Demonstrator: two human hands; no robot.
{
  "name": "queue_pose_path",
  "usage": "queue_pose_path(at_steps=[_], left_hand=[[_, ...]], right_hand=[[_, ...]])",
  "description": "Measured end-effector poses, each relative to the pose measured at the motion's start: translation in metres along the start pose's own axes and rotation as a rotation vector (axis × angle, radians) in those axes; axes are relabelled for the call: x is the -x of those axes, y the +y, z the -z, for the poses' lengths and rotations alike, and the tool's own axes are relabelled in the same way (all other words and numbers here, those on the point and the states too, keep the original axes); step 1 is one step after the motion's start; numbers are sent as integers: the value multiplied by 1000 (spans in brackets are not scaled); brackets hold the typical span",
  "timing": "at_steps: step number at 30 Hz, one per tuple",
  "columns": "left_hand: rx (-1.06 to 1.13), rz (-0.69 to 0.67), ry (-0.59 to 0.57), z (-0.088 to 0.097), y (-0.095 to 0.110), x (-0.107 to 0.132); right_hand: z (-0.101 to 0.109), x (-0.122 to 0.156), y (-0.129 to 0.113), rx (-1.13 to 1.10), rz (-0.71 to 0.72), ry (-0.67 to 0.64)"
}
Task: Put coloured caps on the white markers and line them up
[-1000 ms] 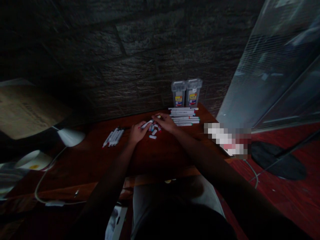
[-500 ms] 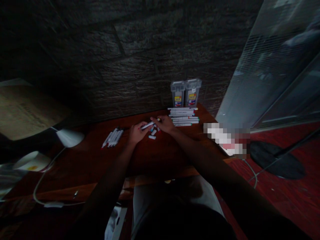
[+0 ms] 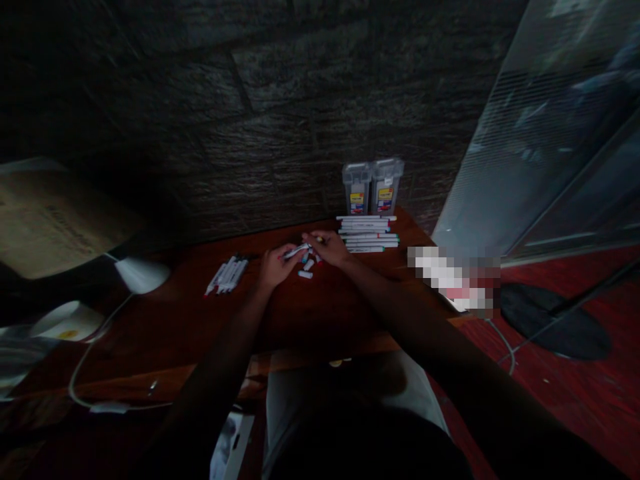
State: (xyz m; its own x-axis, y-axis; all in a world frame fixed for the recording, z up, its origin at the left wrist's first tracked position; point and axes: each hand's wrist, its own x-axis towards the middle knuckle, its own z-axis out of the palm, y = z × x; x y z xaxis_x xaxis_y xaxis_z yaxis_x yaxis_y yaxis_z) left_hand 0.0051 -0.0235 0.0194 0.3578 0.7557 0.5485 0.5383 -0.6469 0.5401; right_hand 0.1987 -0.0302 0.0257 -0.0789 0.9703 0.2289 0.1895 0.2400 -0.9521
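Observation:
My left hand [image 3: 274, 265] is closed around a white marker [image 3: 295, 251] that points right towards my right hand [image 3: 330, 248]. My right hand pinches a small yellow-tipped piece, seemingly a cap [image 3: 319, 239], at the marker's far end. Several loose caps [image 3: 306, 269] lie on the dark red wooden table [image 3: 325, 307] just below both hands. A stack of white markers [image 3: 369, 235] with coloured ends lies right of my right hand. A smaller bunch of markers [image 3: 227, 274] lies left of my left hand.
Two clear plastic marker boxes [image 3: 373, 185] stand against the dark stone wall behind the stack. A white lamp head [image 3: 141, 274] and its cable [image 3: 83, 363] sit at the left, beside a white dish [image 3: 63, 323]. A fan base [image 3: 555, 321] rests on the floor at right.
My hands have drawn a little closer together around the marker; the right hand's fingers now pinch at its end. The piles have not moved.

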Motion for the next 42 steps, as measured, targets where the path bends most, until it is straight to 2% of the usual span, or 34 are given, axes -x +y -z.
queue_pose_path(at_steps=[8,13,19,24,34,42], left_hand=[[-2,-8,3,2,-1,0],[-18,-5,-19,1,0,0],[7,-7,-25,0,3,1],[3,-2,-43,0,5,1],[-9,-11,-45,1,2,0],[12,-16,-54,1,1,0]], right_hand=[[-1,-4,6,-84,131,-52],[-3,-3,4,-156,82,-84],[-2,1,-2,-68,3,-68],[1,1,-4,30,32,-47],[-2,0,2,-25,12,-26],[-1,-2,3,39,26,-32]])
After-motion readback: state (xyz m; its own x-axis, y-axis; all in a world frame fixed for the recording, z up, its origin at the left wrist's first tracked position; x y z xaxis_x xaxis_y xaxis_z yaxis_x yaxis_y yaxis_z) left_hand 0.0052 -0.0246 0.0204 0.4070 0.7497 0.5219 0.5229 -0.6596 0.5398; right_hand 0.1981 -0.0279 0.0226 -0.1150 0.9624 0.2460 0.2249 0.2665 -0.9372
